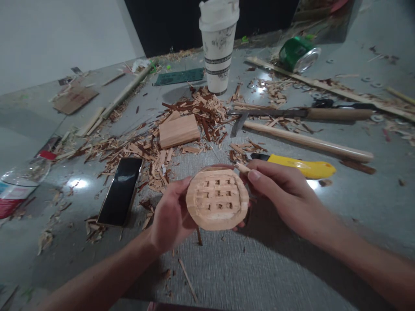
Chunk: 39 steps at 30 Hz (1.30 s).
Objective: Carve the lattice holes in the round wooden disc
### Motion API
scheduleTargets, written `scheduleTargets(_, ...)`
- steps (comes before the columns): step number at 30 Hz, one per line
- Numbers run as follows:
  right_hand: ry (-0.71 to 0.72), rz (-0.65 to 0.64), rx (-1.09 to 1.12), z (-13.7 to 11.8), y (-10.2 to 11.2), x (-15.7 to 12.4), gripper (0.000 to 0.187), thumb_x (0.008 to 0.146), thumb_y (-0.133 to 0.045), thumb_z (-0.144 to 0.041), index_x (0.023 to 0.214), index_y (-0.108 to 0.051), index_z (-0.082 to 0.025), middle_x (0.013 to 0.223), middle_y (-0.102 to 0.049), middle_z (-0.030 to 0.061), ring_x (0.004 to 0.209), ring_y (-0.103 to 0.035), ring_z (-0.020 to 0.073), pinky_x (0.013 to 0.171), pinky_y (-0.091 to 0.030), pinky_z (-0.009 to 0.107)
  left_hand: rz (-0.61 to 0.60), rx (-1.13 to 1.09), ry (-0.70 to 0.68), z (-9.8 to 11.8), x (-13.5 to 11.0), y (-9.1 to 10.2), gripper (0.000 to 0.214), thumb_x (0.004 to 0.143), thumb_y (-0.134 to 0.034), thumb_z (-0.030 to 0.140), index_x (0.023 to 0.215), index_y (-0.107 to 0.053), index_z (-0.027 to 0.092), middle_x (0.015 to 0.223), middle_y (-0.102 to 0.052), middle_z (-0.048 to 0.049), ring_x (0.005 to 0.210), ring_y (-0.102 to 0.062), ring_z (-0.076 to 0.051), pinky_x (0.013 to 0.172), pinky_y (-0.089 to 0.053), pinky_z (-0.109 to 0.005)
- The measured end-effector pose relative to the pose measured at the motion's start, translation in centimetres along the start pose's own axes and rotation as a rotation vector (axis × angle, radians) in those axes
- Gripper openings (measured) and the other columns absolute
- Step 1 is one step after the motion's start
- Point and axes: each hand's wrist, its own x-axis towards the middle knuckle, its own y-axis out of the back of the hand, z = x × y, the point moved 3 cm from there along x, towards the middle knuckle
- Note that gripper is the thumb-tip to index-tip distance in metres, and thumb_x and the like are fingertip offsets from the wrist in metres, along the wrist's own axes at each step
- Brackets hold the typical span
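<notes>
My left hand point(171, 211) grips a round carved wooden disc point(218, 216) from its left side and from beneath. The disc's face tilts up toward me and bears a grid of small square holes inside a carved ring. At the disc's upper right edge, my right hand point(279, 185) pinches a short pale wooden stick point(242, 168) between thumb and forefinger. How far the stick runs inside the hand is hidden. Just beyond my right hand lies a yellow-handled knife point(301, 166). A wooden block point(179, 131) rests among wood shavings point(210, 110) behind the disc.
A phone point(120, 192) lies left of my left hand, with a plastic bottle point(26, 183) farther left. A tall paper cup point(218, 47) stands at the back. Wooden-handled tools point(337, 114), a round wooden rod point(308, 140) and a green can point(296, 54) lie to the right.
</notes>
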Motion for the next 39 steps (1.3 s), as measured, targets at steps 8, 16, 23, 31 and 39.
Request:
scheduleTargets(8, 0.021, -0.002, -0.017, -0.01, 0.10, 0.06, 0.045, 0.110, -0.055, -0.044, 0.071, -0.059, -0.024, 0.064, -0.055, -0.0042, 0.059, -0.046, 0.0123, 0.054, -0.031, 0.030, -0.005, -0.018, -0.021, 0.39, -0.06, -0.28, 0.051, 0.101, -0.047, 0.045, 0.135, -0.071, 0.015, 0.130, -0.077, -0.0177, 0.110, -0.078, -0.034, 0.085, -0.065, -0.044)
scheduleTargets(16, -0.011, -0.016, 0.042, 0.15, -0.14, 0.08, 0.042, 0.110, -0.055, -0.043, 0.074, -0.059, -0.023, 0.066, -0.058, -0.0049, 0.061, -0.052, 0.0111, 0.056, -0.037, 0.028, -0.013, 0.011, 0.007, 0.24, -0.09, -0.03, 0.062, 0.101, -0.046, 0.049, 0.149, -0.061, 0.015, 0.129, -0.077, -0.0199, 0.105, -0.079, -0.037, 0.082, -0.063, -0.045)
scheduleTargets(23, -0.065, -0.023, 0.064, 0.45, -0.12, -0.17, 0.043, 0.109, -0.056, -0.049, 0.074, -0.060, -0.025, 0.067, -0.061, -0.0031, 0.063, -0.055, 0.0144, 0.060, -0.041, 0.031, -0.010, 0.037, -0.004, 0.52, -0.03, -0.25, 0.065, 0.099, -0.045, 0.048, 0.152, -0.057, 0.012, 0.128, -0.078, -0.0221, 0.102, -0.079, -0.038, 0.080, -0.062, -0.046)
scheduleTargets(31, -0.053, -0.017, 0.047, 0.64, 0.02, -0.16, 0.042, 0.109, -0.056, -0.050, 0.076, -0.062, -0.025, 0.067, -0.062, -0.0032, 0.063, -0.055, 0.0143, 0.060, -0.041, 0.030, -0.008, 0.023, -0.018, 0.36, -0.13, -0.17, 0.061, 0.102, -0.041, 0.047, 0.146, -0.063, 0.011, 0.125, -0.079, -0.0210, 0.099, -0.080, -0.035, 0.080, -0.064, -0.044)
scheduleTargets(39, -0.051, -0.020, 0.047, 0.53, 0.02, -0.06, 0.041, 0.110, -0.056, -0.048, 0.077, -0.063, -0.025, 0.067, -0.063, -0.0036, 0.064, -0.055, 0.0141, 0.061, -0.041, 0.030, -0.051, 0.011, -0.010, 0.45, -0.13, -0.11, 0.059, 0.102, -0.041, 0.045, 0.146, -0.063, 0.012, 0.125, -0.079, -0.0202, 0.102, -0.080, -0.034, 0.084, -0.063, -0.043)
